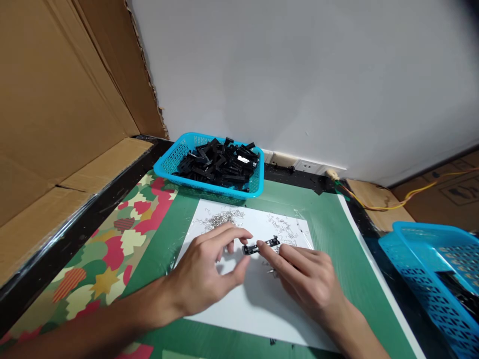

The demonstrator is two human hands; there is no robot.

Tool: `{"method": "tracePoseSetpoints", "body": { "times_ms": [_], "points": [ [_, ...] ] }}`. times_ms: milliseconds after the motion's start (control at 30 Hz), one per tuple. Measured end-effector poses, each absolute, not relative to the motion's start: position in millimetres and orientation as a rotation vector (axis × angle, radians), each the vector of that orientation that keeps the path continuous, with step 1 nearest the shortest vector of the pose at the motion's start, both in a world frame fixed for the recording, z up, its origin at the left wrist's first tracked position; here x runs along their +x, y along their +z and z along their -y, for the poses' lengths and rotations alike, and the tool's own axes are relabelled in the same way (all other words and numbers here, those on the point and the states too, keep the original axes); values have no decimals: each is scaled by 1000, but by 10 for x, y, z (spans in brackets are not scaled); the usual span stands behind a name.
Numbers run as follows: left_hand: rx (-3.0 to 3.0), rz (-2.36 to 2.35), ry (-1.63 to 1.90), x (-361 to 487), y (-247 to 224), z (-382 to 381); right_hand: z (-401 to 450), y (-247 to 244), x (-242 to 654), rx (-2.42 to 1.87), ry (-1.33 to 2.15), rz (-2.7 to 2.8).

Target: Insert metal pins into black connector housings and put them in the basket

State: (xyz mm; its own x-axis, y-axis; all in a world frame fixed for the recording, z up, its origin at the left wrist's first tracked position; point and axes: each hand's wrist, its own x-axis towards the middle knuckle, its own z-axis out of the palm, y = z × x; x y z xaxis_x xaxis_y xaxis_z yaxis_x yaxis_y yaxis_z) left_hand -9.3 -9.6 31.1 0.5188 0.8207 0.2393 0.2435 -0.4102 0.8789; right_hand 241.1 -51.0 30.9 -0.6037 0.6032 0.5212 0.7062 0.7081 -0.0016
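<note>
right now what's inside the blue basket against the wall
The blue basket holds a jumbled heap of black parts, with one bright white patch. They cover most of the bottom, so anything beneath can't be seen.

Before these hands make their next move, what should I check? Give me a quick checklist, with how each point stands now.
1. Right hand touches the black part: ok, a fingertip rests on it.
2. Left hand grips the part firmly: cannot tell; its thumb and finger are around one end, contact unclear.
3. Thin metal pieces within reach: ok, seemingly, scattered just beyond the hands.
4. Sheet's near edge free of loose bits: not ok, small dark bits lie there.
5. Metal pieces seated in the part: cannot tell, too small.
</note>
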Motion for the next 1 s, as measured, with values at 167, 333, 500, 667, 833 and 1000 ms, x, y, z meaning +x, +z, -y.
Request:
{"method": "tracePoseSetpoints", "body": {
  "times_ms": [167,333,500,667,833,1000],
  "points": [
    [2101,-922,1085,-91,197,70,470,265,2408,-999,-274,2424],
    [2127,-925,1086,-113,95,14,462,276,2372,-1116,-108,2391],
    [2250,-965,1036,-111,92,22,454,414,2339,-1264,200,2300],
    [2477,-916,1051,-109,83,55,431,464,2347,-1237,25,2308],
    [2553,-921,971,-108,72,69,484,470,2286,-1304,191,1999],
    [2625,-882,1013,-100,98,81,515,435,2067,-1390,410,1746]
  ]
}}
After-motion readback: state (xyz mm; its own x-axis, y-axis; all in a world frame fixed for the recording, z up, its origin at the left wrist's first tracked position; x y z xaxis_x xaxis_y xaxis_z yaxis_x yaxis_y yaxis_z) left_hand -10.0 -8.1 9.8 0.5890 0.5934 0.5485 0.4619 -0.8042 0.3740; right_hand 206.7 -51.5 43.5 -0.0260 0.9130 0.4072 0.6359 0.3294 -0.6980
